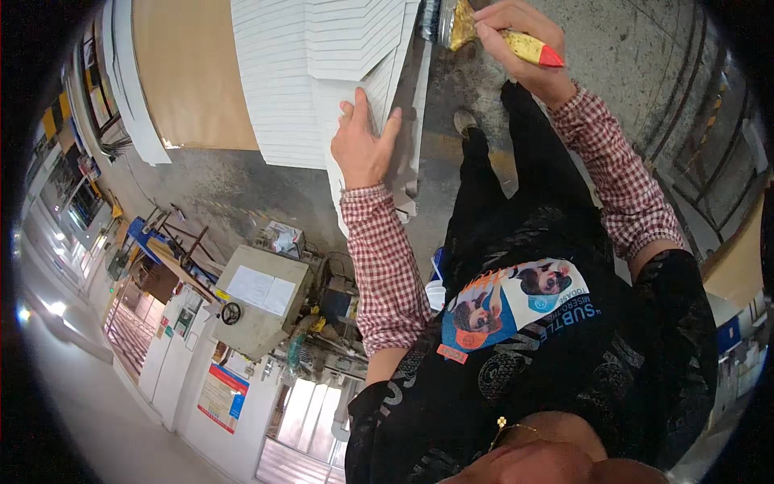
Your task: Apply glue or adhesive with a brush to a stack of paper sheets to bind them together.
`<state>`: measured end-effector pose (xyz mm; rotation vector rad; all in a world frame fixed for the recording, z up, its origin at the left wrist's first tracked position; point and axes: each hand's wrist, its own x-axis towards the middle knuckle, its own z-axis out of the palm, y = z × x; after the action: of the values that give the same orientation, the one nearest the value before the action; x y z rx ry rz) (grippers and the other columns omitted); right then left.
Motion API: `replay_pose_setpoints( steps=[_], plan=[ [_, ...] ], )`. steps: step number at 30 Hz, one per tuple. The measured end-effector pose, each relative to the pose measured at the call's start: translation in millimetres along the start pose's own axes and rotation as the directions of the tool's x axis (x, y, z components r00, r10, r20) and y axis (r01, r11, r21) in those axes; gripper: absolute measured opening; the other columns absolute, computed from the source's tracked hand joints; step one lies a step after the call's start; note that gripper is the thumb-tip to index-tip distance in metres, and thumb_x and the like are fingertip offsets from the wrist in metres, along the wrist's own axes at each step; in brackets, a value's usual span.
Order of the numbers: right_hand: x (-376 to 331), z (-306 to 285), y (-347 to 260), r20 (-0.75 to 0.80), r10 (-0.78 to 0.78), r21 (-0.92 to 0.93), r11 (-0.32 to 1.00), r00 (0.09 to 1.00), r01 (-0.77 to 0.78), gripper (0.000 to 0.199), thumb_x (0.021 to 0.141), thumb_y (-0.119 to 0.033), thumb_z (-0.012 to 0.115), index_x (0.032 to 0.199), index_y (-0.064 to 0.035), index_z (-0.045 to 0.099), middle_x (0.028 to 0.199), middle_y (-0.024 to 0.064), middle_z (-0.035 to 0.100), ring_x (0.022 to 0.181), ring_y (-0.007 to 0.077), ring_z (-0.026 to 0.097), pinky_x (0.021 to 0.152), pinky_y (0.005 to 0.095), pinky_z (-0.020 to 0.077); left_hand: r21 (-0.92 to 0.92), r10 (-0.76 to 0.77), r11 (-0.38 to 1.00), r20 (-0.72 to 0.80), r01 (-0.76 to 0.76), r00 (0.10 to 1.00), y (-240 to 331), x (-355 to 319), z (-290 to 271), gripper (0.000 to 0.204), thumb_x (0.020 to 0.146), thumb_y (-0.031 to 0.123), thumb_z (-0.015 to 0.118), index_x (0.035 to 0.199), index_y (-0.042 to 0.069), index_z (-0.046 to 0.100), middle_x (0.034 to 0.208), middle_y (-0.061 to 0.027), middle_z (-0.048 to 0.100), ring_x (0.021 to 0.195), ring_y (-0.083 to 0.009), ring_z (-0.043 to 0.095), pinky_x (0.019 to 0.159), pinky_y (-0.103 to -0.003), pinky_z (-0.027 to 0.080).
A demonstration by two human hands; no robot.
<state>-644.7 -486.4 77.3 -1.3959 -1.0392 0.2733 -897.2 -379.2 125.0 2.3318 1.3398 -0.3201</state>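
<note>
My left hand (363, 143) lies on a fanned stack of white sheets (278, 89), fingers stretched out and spread, pressing near the stack's right side. The sheets overlap like shingles, so mostly their edges show as thin parallel lines. My right hand (528, 40) is closed around a paintbrush (528, 48) with a yellow handle and a red tip. The brush's stained metal band (459, 24) points left, and its dark bristles (430, 20) are at the right edge of the stack. Whether the bristles touch the sheets, I cannot tell. Red-and-white checked sleeves cover both my forearms.
A brown board (189, 73) lies left of the sheets, with a white strip (129, 81) beyond it. At lower left stands a beige machine (262, 302) with a handwheel (230, 313) and papers on top. My legs stand on the concrete floor (629, 48) right of the stack.
</note>
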Motion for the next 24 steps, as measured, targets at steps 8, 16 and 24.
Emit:
replay_pose_setpoints(
  steps=[8, 16, 24],
  plan=[
    [2, -6, -8, 0.095, 0.028, -0.068, 0.997, 0.995, -0.021, 0.005, 0.077, -0.006, 0.064, 0.074, -0.0024, 0.062, 0.077, 0.01, 0.065, 0.068, 0.0205, 0.063, 0.06, 0.0315, 0.0493, 0.084, 0.061, 0.995, -0.065, -0.055, 0.996, 6, 12, 5, 0.076, 0.079, 0.055, 0.061, 0.132, 0.003, 0.049, 0.122, -0.0352, 0.05, 0.098, -0.0414, 0.06, 0.083, -0.041, 0.049],
    [-12, -17, -13, 0.252, 0.105, -0.09, 0.992, 0.962, -0.084, 0.003, 0.079, -0.002, 0.063, 0.08, 0.0008, 0.062, 0.082, 0.0098, 0.065, 0.073, 0.0183, 0.063, 0.066, 0.0281, 0.049, 0.165, 0.066, 0.985, -0.064, -0.054, 0.996, 21, 17, 15, 0.082, 0.076, 0.056, 0.062, 0.134, 0.001, 0.044, 0.124, -0.0368, 0.048, 0.107, -0.0497, 0.054, 0.081, -0.049, 0.05],
    [-29, -33, -19, 0.097, 0.082, -0.117, 0.991, 0.992, -0.07, 0.007, 0.08, -0.008, 0.065, 0.079, -0.0011, 0.063, 0.078, 0.0069, 0.064, 0.07, 0.016, 0.062, 0.063, 0.0269, 0.0485, 0.162, -0.016, 0.984, -0.366, 0.08, 0.93, 10, -11, 93, 0.107, 0.068, 0.06, 0.071, 0.144, 0.001, 0.024, 0.146, -0.0338, 0.016, 0.136, -0.0494, 0.014, 0.107, -0.058, 0.019]
  ],
)
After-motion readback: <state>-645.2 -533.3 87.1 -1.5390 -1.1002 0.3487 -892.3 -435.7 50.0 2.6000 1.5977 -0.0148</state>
